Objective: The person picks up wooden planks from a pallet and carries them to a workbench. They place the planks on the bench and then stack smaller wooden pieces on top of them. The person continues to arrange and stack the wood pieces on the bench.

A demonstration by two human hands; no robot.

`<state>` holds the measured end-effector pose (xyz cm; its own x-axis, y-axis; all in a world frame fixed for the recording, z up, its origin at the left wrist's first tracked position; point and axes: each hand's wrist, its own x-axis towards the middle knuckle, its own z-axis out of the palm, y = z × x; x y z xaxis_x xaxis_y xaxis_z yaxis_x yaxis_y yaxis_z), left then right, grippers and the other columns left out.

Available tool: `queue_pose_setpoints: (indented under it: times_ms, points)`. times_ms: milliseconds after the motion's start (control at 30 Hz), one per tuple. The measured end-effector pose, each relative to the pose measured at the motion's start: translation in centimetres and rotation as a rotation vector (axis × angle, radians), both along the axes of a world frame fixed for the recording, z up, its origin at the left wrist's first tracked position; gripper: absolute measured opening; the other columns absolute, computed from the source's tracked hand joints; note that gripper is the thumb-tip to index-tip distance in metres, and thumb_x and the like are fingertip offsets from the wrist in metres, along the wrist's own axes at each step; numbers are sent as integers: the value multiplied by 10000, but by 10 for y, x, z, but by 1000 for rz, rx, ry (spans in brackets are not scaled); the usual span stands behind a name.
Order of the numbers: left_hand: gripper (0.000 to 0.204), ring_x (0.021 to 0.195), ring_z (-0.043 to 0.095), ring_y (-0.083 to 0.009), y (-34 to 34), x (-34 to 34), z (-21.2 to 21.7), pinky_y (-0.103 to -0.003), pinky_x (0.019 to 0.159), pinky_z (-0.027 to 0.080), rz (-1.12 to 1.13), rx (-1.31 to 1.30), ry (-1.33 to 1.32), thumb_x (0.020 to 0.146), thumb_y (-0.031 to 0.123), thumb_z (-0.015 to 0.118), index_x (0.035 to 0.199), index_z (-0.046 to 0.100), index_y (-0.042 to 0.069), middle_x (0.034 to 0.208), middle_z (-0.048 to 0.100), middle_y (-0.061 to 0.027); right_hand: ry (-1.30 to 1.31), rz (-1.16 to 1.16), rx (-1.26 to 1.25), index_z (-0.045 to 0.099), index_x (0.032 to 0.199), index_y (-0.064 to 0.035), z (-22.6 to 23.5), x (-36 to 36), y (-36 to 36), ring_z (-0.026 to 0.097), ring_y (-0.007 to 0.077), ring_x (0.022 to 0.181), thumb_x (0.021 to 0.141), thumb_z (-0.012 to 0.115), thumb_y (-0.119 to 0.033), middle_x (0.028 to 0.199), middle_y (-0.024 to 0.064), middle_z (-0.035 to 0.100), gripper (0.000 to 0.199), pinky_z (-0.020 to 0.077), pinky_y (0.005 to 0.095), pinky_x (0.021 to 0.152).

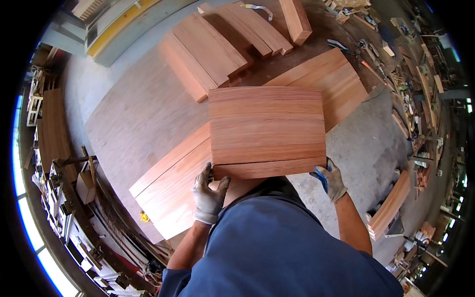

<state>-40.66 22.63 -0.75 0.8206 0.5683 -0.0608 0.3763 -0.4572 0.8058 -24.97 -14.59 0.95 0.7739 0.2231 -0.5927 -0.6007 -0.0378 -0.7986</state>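
Observation:
A rectangular stack of reddish wooden planks (267,126) sits right in front of me. One narrow strip (269,169) runs along its near edge, split off by a dark gap line. At the near left corner, my gloved left hand (209,195) grips the strip's end, fingers beside it and thumb pointing at its near face. My right hand (332,182), in a grey glove with a blue palm, closes on the near right corner; its fingertips are partly hidden. Underneath, long pale-red boards (178,183) extend diagonally from lower left to upper right.
Several thick planks (210,49) lie beyond the stack, with a squared beam (296,22) beside them. Pliers and other hand tools (337,44) lie at the far right. A stack of boards (390,205) stands on the right; a cluttered bench (62,213) lines the left.

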Motion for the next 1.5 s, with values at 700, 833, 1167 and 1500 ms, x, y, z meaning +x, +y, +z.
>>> queue_pose_setpoints:
  times_ms: [700, 833, 1167, 1500]
  points:
    - [708, 1018, 676, -224, 10, 0, -10, -337, 922, 552, -76, -126, 0, 730, 93, 925, 1342, 609, -70, 1158, 651, -151, -245, 118, -485, 692, 1242, 22, 16, 6, 16, 641, 127, 938, 888, 785, -132, 1068, 62, 733, 397, 524, 301, 875]
    - [713, 1026, 684, -229, 10, -1, -13, -340, 914, 558, -80, -121, -8, 728, 80, 923, 1347, 604, -72, 1174, 649, -156, -259, 143, -508, 699, 1218, 26, 14, 8, 14, 644, 124, 929, 886, 790, -130, 1046, 57, 738, 378, 526, 301, 865]
    - [704, 955, 711, -262, 6, 1, -12, -359, 831, 587, -52, -122, -83, 703, 97, 937, 1308, 624, -79, 1140, 671, -193, -257, 114, -472, 729, 1131, 19, 5, 11, 8, 619, 80, 835, 887, 784, -88, 962, 14, 725, 273, 529, 266, 778]
    - [712, 958, 677, -353, 9, -6, -18, -419, 816, 567, -74, -33, -67, 684, 170, 941, 1287, 639, -58, 1121, 664, -224, -121, 75, -453, 717, 1142, 54, 9, 11, 9, 654, 108, 902, 896, 748, -19, 1027, 47, 727, 258, 546, 266, 841]
